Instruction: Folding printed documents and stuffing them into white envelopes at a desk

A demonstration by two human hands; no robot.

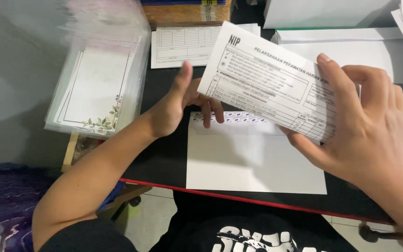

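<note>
Clear plastic packet [100, 70] of white floral-bordered sheets at left table edge. White open envelope [253, 161] with patterned blue-lined flap at front centre. Stack of white envelopes [350, 44] with green edge at upper right.

We see from one head-worn camera, looking steeply down and forward over our own chest onto a black desk [164, 158]. It sits close: our left hand [178, 109] and right hand [369, 126] fill the middle of the frame, the desk's far edge lying at the top.
</note>
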